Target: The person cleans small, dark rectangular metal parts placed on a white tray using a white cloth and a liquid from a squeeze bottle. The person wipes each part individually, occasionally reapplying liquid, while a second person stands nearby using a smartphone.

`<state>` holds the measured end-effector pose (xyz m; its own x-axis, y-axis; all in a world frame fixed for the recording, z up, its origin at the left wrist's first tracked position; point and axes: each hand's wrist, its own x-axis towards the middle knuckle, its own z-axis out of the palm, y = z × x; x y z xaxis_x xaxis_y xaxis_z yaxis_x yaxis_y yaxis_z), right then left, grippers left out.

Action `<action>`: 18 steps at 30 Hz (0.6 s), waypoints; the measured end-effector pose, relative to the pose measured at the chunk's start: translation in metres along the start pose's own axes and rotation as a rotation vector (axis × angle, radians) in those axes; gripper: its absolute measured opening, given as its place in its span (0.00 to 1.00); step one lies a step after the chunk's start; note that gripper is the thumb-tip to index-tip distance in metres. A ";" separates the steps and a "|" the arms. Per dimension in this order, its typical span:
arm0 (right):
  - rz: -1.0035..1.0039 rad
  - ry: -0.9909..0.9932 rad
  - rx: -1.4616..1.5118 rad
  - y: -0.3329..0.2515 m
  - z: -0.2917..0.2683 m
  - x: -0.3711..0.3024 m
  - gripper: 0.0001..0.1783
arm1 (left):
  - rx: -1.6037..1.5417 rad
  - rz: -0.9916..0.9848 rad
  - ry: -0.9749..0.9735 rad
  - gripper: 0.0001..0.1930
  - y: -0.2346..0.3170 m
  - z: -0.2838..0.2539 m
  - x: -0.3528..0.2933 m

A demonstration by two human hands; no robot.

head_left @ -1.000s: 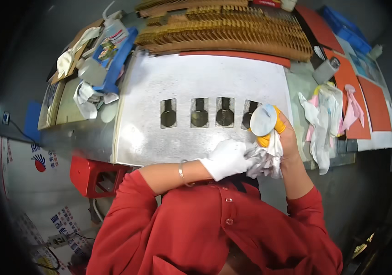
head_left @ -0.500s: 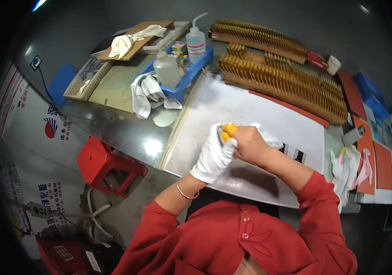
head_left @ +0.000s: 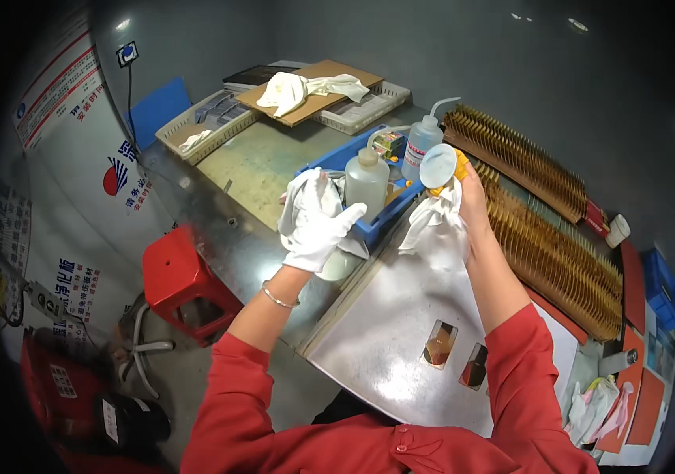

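Observation:
My left hand (head_left: 318, 237), in a white glove, reaches over a crumpled white cloth (head_left: 303, 192) at the left end of the blue tray (head_left: 377, 225). Its thumb stands apart; the fingertips blend into the cloth. My right hand (head_left: 470, 201), with yellow finger covers, is closed on a pale, round, translucent disc (head_left: 437, 167) and a white cloth (head_left: 438, 229) that hangs below it. A squat, cloudy bottle (head_left: 367, 186) stands in the tray beside my left glove. Behind it is a clear wash bottle (head_left: 420, 146) with a bent spout. Another pale round piece (head_left: 339, 266) lies under my left wrist.
Two small reflective rectangular plates (head_left: 440, 344) lie on the white sheet (head_left: 385, 347). Long racks of thin upright golden plates (head_left: 547, 253) run along the right. At the back, cardboard (head_left: 318, 87) lies across white baskets (head_left: 215, 130). A red stool (head_left: 183, 272) stands left.
My hands have come apart from over the white sheet. The left has gone to the cloth by the tray, and the right has risen with the disc and cloth. The view has turned left.

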<state>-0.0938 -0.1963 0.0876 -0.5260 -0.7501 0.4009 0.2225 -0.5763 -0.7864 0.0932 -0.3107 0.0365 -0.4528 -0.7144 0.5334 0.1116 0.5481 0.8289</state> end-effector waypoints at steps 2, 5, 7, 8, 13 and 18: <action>0.108 0.012 0.128 0.004 0.014 0.017 0.12 | -0.103 -0.031 -0.032 0.49 -0.028 0.007 0.017; 0.135 -0.117 0.192 0.016 -0.011 0.040 0.12 | 0.058 -0.095 -0.122 0.49 -0.032 0.027 0.032; 0.206 -0.018 0.192 0.020 -0.010 0.049 0.12 | 0.057 -0.121 -0.149 0.42 -0.028 0.033 0.039; 0.230 -0.009 0.178 0.023 -0.011 0.054 0.12 | 0.057 -0.134 -0.162 0.39 -0.028 0.035 0.041; 0.253 -0.117 0.355 0.039 -0.011 0.071 0.12 | -0.020 -0.130 -0.089 0.33 -0.027 0.036 0.041; 0.197 -0.075 0.359 0.042 -0.002 0.077 0.12 | 0.021 -0.190 -0.119 0.30 -0.030 0.035 0.042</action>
<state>-0.1270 -0.2774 0.0844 -0.3867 -0.8713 0.3022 0.5919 -0.4858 -0.6431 0.0396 -0.3413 0.0282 -0.5651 -0.7501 0.3435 -0.0034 0.4185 0.9082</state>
